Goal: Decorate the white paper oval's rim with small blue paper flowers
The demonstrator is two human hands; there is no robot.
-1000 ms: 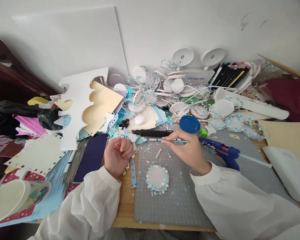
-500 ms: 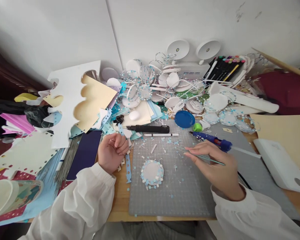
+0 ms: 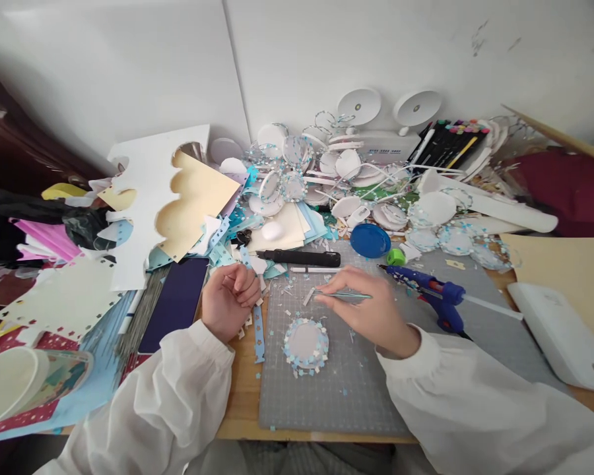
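My right hand (image 3: 363, 310) pinches a pair of thin teal tweezers (image 3: 352, 295) over the grey cutting mat (image 3: 336, 402). Their tips are close to a small white strip (image 3: 309, 296); whether they touch it I cannot tell. Below lies a white disc (image 3: 307, 344) ringed with tiny light-blue and white paper stars. My left hand (image 3: 231, 300) rests curled into a loose fist at the mat's left edge, nothing visible in it. A blue glue gun (image 3: 430, 287) lies on its side beyond my right hand, a glue stick in its back.
A black pen-like tool (image 3: 301, 258), a blue lid (image 3: 370, 241) and a green tape roll (image 3: 395, 256) lie along the mat's far side. Behind them are piled white discs (image 3: 348, 163) and wire garlands. A dark blue phone (image 3: 175, 303) is at left, a white box (image 3: 559, 336) at right.
My right hand has moved left with the tweezers, from near the glue gun to the small white strip. My left hand stays curled. The whole view has shifted slightly.
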